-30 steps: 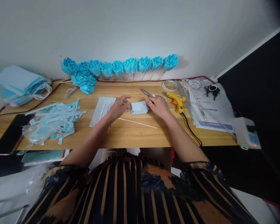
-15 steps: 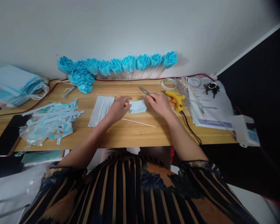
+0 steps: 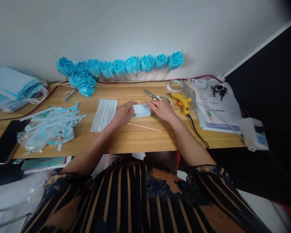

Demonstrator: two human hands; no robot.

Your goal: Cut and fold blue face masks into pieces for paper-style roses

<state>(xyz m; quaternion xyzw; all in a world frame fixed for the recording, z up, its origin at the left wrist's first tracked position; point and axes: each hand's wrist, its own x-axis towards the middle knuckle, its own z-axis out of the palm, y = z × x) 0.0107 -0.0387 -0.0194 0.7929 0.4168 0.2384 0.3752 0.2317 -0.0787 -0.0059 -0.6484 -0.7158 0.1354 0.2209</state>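
The left hand point(image 3: 124, 114) and the right hand point(image 3: 162, 109) reach over a wooden tabletop point(image 3: 145, 144), backs upward, with a small stack of pale blue cut pieces point(image 3: 142, 110) between them; the left hand's fingertips meet the stack's left edge, and the right hand's curled fingers meet its upper right corner; whether either hand pinches the pieces or only rests against them, I cannot tell.

A pleated pale blue sheet point(image 3: 103, 116) lies flat just left of the left hand; a thin pale stick point(image 3: 145, 127) lies at a slant on the near side of the stack; scissors point(image 3: 150, 94) lie beyond the right hand, blades pointing away to the left, handles partly hidden by it; a yellow glue gun point(image 3: 183, 101) lies to the right, near that hand, its black cord trailing toward the near edge.

At the far left, clear plastic wraps a thick pile of pale blue masks point(image 3: 14, 83), white ear loops hanging out at one side; nearer, a heap of blue and white strips point(image 3: 57, 121) meets a crumpled clear bag point(image 3: 35, 138), though which strips are inside it is unclear; on the right, clear plastic overlaps papers point(image 3: 223, 118); along the wall, blue flowers point(image 3: 133, 64) lean in a row.
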